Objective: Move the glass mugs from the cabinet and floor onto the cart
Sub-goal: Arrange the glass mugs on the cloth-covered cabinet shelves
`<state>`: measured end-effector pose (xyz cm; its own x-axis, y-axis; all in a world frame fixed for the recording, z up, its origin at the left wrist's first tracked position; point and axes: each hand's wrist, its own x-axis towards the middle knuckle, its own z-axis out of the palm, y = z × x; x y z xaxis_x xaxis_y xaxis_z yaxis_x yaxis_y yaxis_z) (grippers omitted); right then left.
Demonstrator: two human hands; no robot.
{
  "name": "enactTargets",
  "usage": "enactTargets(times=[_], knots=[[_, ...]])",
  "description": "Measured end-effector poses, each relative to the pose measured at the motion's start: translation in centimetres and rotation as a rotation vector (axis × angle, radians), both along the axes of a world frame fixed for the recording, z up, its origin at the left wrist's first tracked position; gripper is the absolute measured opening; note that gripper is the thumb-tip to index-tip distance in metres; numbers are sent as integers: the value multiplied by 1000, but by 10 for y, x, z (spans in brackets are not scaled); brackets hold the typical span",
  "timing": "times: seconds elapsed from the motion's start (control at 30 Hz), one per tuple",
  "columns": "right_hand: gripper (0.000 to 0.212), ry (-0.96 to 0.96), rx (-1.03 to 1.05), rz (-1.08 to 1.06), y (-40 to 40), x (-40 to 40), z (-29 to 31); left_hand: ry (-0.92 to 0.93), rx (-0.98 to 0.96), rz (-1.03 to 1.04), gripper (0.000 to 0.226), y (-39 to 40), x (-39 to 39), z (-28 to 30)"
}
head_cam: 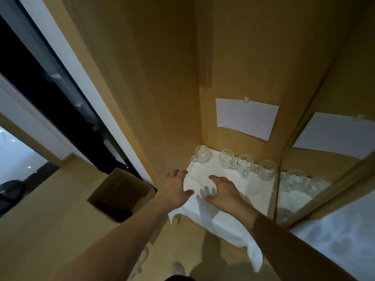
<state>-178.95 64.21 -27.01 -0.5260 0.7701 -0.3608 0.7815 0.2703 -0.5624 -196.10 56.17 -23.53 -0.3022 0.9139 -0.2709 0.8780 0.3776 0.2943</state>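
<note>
Several clear glass mugs stand in a row at the back of a cabinet shelf, from the leftmost mug (202, 154) to the rightmost mug (267, 169). They sit on a white cloth (255, 185) that hangs over the shelf's front edge. My left hand (176, 188) reaches over the cloth's left edge with fingers spread and holds nothing. Beside it, my right hand (223, 191) hovers over the cloth, fingers loosely bent and empty, short of the mugs. More glassware (142, 258) shows faintly on the floor below.
Wooden cabinet walls (172, 78) close in the shelf at the left and back. A mirrored side panel (304, 179) at the right reflects the mugs. An open cardboard box (119, 191) stands lower left. A sheet of paper (246, 118) is pinned to the back wall.
</note>
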Motion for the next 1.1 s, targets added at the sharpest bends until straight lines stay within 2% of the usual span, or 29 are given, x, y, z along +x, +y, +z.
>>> enactTargets(times=[0.37,0.6,0.87,1.1], knots=[[80,-77,-46,-116,56,-48,-34,-110,-2,-89,77,88,-66,-55],[83,-160,-172,-271,81,-71,-65,-196,5,-113,74,138,-103,-93],[83,-169,-234,-398,112,-62,-87,-259,36,-57,66,179,-102,-121],[76,-159,-296,-477,158,-56,-136,-264,17,27,65,221,-102,-158]])
